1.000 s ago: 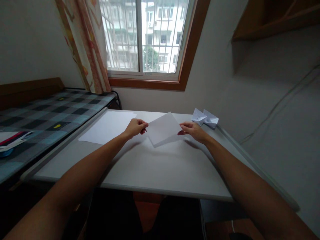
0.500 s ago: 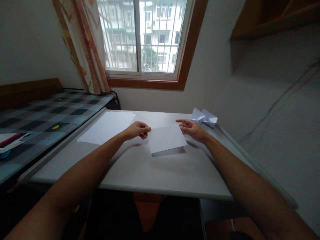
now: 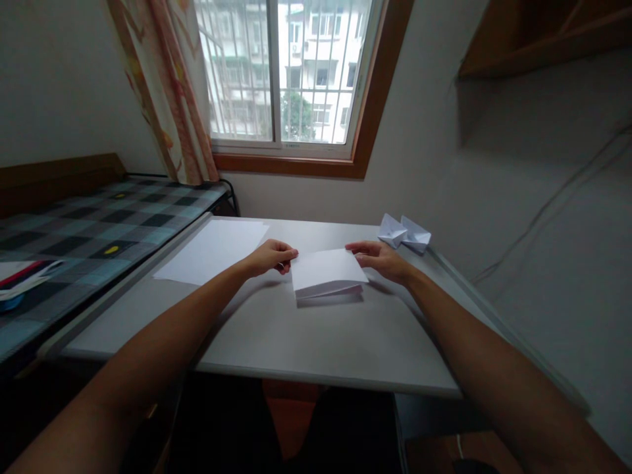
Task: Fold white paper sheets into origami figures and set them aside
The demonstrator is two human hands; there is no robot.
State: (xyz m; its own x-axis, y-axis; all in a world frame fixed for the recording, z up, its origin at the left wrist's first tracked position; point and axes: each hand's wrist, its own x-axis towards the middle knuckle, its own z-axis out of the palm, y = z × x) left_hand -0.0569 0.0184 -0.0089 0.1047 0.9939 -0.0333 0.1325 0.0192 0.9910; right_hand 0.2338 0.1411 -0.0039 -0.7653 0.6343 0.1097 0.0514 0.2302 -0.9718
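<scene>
A folded sheet of white paper (image 3: 326,268) is held just over the table between my two hands, its layers parted along the near edge. My left hand (image 3: 272,257) pinches its left far corner between thumb and fingers. At the right far corner, the fingers of my right hand (image 3: 379,257) are closed on the paper, the index finger lying along the top edge. Two folded white paper shapes (image 3: 403,233) sit just beyond my right hand, near the table's far right corner.
Loose white sheets (image 3: 210,250) lie on the left of the white table (image 3: 316,349). A bed with a checked cover (image 3: 74,230) adjoins the table's left side. The wall (image 3: 533,263) runs along the right, with a wooden shelf (image 3: 538,56) above.
The folded paper's near edge has opened, showing a gap between its layers. My right index finger has come down from stretched out onto the paper's far right corner. My left hand stays put.
</scene>
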